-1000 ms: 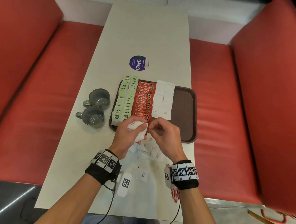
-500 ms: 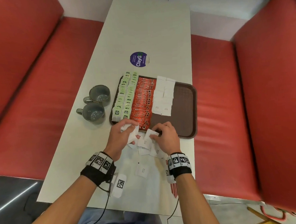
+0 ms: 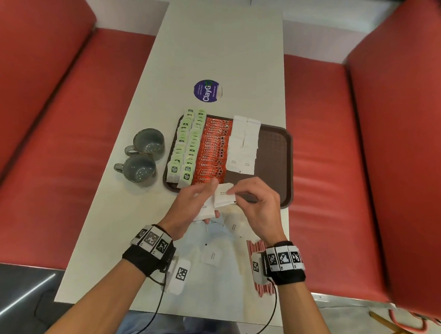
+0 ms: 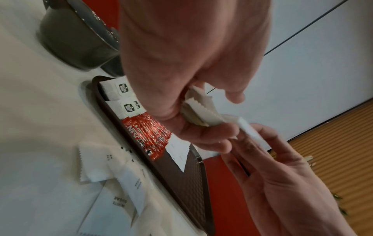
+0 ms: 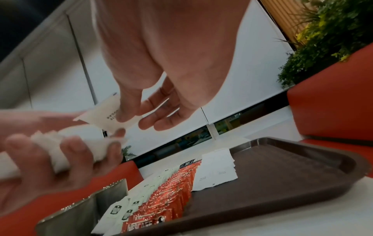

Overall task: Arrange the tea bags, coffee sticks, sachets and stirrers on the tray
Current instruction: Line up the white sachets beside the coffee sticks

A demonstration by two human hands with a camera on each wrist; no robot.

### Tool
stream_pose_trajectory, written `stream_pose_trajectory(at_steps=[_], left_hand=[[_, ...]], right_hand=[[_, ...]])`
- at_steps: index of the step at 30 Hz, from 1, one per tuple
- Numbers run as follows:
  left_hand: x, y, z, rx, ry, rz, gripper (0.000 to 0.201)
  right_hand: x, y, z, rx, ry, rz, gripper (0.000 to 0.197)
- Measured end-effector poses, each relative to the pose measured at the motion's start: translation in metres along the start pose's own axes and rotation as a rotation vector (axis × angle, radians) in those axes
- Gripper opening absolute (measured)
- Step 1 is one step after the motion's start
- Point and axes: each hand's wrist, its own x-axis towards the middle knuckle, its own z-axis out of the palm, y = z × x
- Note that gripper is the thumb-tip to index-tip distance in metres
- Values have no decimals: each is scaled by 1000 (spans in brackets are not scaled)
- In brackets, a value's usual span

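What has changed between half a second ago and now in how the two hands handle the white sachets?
The right hand has lifted off the table, pinching one sachet and bringing it to the bundle the left hand still holds. Unchanged: the tray rows, the cups.

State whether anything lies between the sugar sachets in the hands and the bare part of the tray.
Nothing visible does. The sachets are held over the tray's near edge, and the brown floor beside the laid white rows is bare.
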Motion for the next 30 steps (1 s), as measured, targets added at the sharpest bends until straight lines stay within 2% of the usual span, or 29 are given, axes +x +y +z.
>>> stream_pose_trajectory(at_steps=[3,8,12,14,16,19,22,25,30], left_hand=[[0,2,4,56,47,104,24],[3,4,6,64,157,133,18],[3,5,8,66,195,144,16],[4,5,7,47,202,143,16],[4,4,4,42,210,136,15],[4,1,-4,46,200,119,17],[3,-2,-12,66,178,106,25],[1,-3,-18,72,184,99,27],[0,0,-24,76,199,99,26]], right_hand=[[-1,2,1,33,30,43,22],[-4,-7,8,380,64,383,13],[-7,-5,15,336,33,442,19],[-6,0,17,336,97,431,16],[1,9,17,215,238,403,12],[19,25,14,-157,408,315,14],[41,47,16,-474,306,248,13],[63,63,26,-701,144,282,15],[81,71,49,-899,-4,272,23]])
